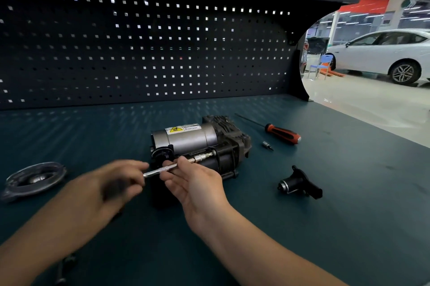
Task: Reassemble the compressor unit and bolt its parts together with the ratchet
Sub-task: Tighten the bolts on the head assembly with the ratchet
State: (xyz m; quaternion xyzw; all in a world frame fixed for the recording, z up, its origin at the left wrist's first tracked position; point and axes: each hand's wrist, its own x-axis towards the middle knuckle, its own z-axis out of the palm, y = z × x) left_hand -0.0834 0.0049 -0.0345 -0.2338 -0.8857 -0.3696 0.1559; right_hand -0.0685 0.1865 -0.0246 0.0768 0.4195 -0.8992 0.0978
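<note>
- Spanning the back of the view, a dark pegboard (pixel 139 53) rises behind the bench under a black shelf.
- A teal workbench (pixel 302 227) fills the lower half and carries every part and tool.
- A white car (pixel 384 53) stands on the shop floor, far off past the bench's right end.
- The compressor unit (pixel 190 138) lies on its side mid-bench. Its silver cylinder, with a yellow warning label, is on top, and the black finned housing is at its right end.
- The left hand (pixel 116 183) is blurred. Its fingers look curled round the near, left end of the ratchet (pixel 162 168), just left of the unit's front.
- The right hand (pixel 200 183) is turned palm up in front of the unit. Its thumb and forefinger pinch the ratchet's shaft partway along.
- A round grey cover plate (pixel 35 181) lies flat at the bench's left, well apart from both hands.
- The ratchet runs as a slim chrome bar up and to the right from the left hand, through the right hand's pinch. Its far tip sits against the black lower body of the unit, beneath the silver cylinder.
- A small black-and-silver component (pixel 300 183) lies on the mat to the right of the right hand, apart from the unit.
- A screwdriver (pixel 282 134) with a red and black handle lies right of the unit, its thin blade pointing back and left.
- A tiny socket bit (pixel 267 145) rests between the screwdriver and the unit.
</note>
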